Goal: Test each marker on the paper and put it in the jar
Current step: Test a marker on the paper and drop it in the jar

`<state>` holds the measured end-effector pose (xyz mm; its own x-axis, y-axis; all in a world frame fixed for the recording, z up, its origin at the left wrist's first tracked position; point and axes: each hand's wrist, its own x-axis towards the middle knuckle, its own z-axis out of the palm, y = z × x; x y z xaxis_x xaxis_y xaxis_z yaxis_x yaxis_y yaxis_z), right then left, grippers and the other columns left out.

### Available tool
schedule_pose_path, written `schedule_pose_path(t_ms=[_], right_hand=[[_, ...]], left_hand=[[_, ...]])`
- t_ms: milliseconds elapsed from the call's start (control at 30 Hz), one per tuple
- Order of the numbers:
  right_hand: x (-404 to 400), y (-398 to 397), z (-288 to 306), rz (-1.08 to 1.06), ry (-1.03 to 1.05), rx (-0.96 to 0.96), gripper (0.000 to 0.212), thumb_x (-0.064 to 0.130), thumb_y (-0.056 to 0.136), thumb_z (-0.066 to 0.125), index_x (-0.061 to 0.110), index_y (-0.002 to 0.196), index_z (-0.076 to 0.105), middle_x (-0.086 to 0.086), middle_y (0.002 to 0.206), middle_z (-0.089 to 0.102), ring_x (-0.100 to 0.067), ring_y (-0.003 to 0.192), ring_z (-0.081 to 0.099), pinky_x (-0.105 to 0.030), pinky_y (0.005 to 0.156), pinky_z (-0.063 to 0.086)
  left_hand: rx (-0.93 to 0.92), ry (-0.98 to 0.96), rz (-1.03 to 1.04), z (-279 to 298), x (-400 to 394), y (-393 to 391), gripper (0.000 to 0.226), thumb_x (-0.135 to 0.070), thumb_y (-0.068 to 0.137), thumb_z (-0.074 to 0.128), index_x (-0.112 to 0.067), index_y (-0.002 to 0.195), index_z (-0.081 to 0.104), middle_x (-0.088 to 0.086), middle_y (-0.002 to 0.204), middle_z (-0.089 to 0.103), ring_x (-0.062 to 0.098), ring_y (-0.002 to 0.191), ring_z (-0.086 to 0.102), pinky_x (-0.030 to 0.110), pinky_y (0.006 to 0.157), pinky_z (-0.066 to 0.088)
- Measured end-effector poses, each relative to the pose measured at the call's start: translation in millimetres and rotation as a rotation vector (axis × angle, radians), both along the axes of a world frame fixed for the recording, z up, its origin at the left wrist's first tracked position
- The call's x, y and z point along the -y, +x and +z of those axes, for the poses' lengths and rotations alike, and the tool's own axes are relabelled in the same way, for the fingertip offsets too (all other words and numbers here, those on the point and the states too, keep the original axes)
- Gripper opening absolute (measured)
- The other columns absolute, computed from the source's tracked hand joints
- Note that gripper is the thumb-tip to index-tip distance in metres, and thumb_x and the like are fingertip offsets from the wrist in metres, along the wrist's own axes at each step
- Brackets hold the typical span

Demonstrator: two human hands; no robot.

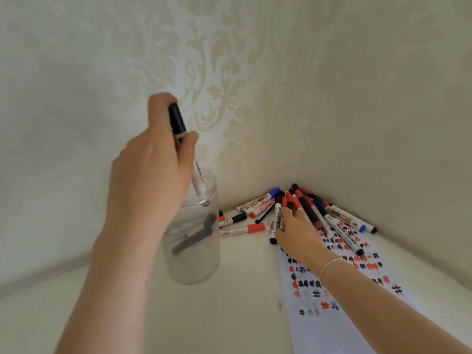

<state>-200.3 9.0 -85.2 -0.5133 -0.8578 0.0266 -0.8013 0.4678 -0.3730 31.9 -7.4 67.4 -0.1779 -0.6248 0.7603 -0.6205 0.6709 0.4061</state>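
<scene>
Cream patterned walls close in the tabletop's [229, 315] far corner, where the marker pile [293, 213] crowds. Left hand [150, 172] grips a black-capped marker [186, 152], its lower end inside the clear jar [194, 251] near the left wall. Right hand [296, 233], fingers spread, touches the pile beside the scribbled paper [332, 302].

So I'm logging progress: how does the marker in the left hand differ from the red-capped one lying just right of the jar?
The held marker has a black cap, stands steeply and dips into the jar. The red-capped marker lies flat on the surface, untouched, outside the jar. Both have white barrels and caps on.
</scene>
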Motion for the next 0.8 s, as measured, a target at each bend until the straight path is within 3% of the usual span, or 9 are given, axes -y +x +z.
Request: schedule_pose_path(t_ms=[133, 233, 333, 500, 567, 667, 733, 800], right_hand=[[-0.7, 1.8, 2.6, -0.031, -0.059, 0.042, 0.037, 0.021, 0.095, 0.047, 0.017, 0.131, 0.040, -0.011, 0.133, 0.036, -0.021, 0.089, 0.057, -0.035, 0.079, 0.053], [-3.0, 2.8, 6.1, -0.026, -0.209, 0.054, 0.033, 0.021, 0.097, 0.048, 0.017, 0.128, 0.040, -0.011, 0.131, 0.037, -0.011, 0.071, 0.050, -0.023, 0.060, 0.045], [-6.8, 6.1, 13.6, 0.007, -0.411, 0.119, 0.017, 0.017, 0.096, 0.048, 0.019, 0.112, 0.042, -0.006, 0.109, 0.048, -0.012, 0.068, 0.048, -0.023, 0.054, 0.043], [-7.9, 13.0, 25.8, 0.005, -0.501, 0.331, 0.015, 0.017, 0.096, 0.049, 0.022, 0.106, 0.039, -0.003, 0.083, 0.050, -0.012, 0.059, 0.045, -0.025, 0.046, 0.038], [-10.8, 16.1, 33.4, 0.002, -0.534, 0.502, 0.017, 0.013, 0.095, 0.051, 0.017, 0.108, 0.042, -0.002, 0.076, 0.049, -0.011, 0.054, 0.042, -0.022, 0.044, 0.038], [-16.6, 19.1, 46.8, -0.035, -0.555, 0.837, 0.017, 0.009, 0.094, 0.051, 0.013, 0.110, 0.049, -0.006, 0.080, 0.056, -0.009, 0.048, 0.045, -0.018, 0.042, 0.041], [-20.6, 19.5, 53.5, -0.024, -0.573, 1.035, 0.021, 0.005, 0.093, 0.048, 0.009, 0.112, 0.054, -0.013, 0.085, 0.059, -0.013, 0.047, 0.048, -0.025, 0.045, 0.043], [-25.4, 17.6, 57.2, 0.035, -0.590, 1.168, 0.025, 0.001, 0.090, 0.046, 0.006, 0.111, 0.060, -0.016, 0.085, 0.057, -0.014, 0.048, 0.045, -0.025, 0.044, 0.039]], left_hand=[[0.221, 0.046, 0.022, -13.1, 6.4, -5.2, 0.028, -0.030, 0.096, 0.049, -0.028, 0.121, 0.036, -0.002, 0.083, 0.066, 0.029, 0.074, 0.061, 0.037, 0.062, 0.045], [0.381, 0.133, 0.075, -20.6, 12.2, -7.6, 0.021, -0.032, 0.094, 0.049, -0.031, 0.113, 0.040, -0.004, 0.088, 0.068, 0.028, 0.072, 0.060, 0.033, 0.060, 0.041], [0.390, 0.240, 0.076, -22.6, 16.0, -9.0, 0.008, -0.031, 0.094, 0.047, -0.027, 0.098, 0.052, -0.002, 0.089, 0.068, 0.026, 0.073, 0.059, 0.034, 0.064, 0.046], [0.516, 0.366, 0.070, -24.6, 24.7, -12.3, 0.036, -0.029, 0.097, 0.035, -0.013, 0.076, 0.059, 0.007, 0.074, 0.066, 0.026, 0.066, 0.058, 0.034, 0.061, 0.046], [0.539, 0.379, 0.081, -23.4, 24.3, -13.2, 0.045, -0.034, 0.099, 0.031, -0.013, 0.069, 0.058, 0.006, 0.069, 0.064, 0.025, 0.062, 0.057, 0.031, 0.056, 0.041], [0.464, 0.197, 0.138, -21.6, 17.9, -17.3, 0.045, -0.043, 0.100, 0.031, -0.016, 0.076, 0.058, 0.001, 0.070, 0.062, 0.025, 0.067, 0.060, 0.030, 0.055, 0.036], [0.262, -0.046, 0.098, -20.9, 7.4, -24.4, 0.029, -0.038, 0.099, 0.040, -0.019, 0.095, 0.062, -0.005, 0.088, 0.067, 0.022, 0.080, 0.063, 0.028, 0.060, 0.036], [0.138, -0.170, -0.096, -22.4, -1.0, -37.5, 0.022, -0.023, 0.096, 0.048, -0.021, 0.114, 0.061, -0.006, 0.113, 0.065, 0.016, 0.098, 0.062, 0.027, 0.070, 0.042]])
